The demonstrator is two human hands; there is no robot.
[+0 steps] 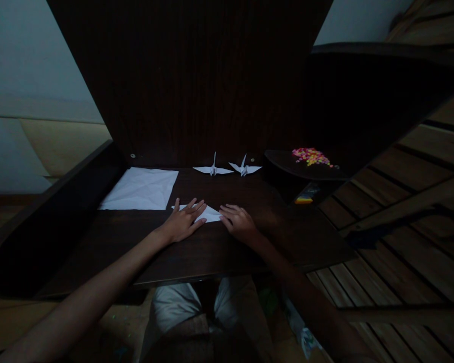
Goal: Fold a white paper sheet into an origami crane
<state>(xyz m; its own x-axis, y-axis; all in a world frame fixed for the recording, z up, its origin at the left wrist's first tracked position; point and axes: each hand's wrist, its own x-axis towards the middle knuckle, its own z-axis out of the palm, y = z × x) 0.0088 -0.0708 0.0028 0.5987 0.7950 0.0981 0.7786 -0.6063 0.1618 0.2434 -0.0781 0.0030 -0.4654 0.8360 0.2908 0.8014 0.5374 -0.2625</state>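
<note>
Centrally, folded white paper (pixel 211 214): lies flat on the dark wooden desk (pixel 144 257), between the two hands, a narrow point at its right end
Left hand (pixel 182 222): palm down and opened out, fingers spread, resting across the left part of the folded paper without a grip around it
Right hand (pixel 239 223): fingers mostly straight and close together, touching the paper's right point; whether it pinches that point I cannot tell
Origami cranes: two white ones, the left crane (pixel 213 171) and the right crane (pixel 244 171), side by side near the back panel (pixel 196 75), wings out
White paper sheets (pixel 142 189): flat and slightly creased on the left of the desk, behind and left of the left hand
Corner shelf (pixel 282 160): rounded, on the right, bearing a heap of small pink, yellow and orange pieces (pixel 312 157), too small to name
Below the shelf: a yellow-and-orange item (pixel 304 199), details lost in shadow
</note>
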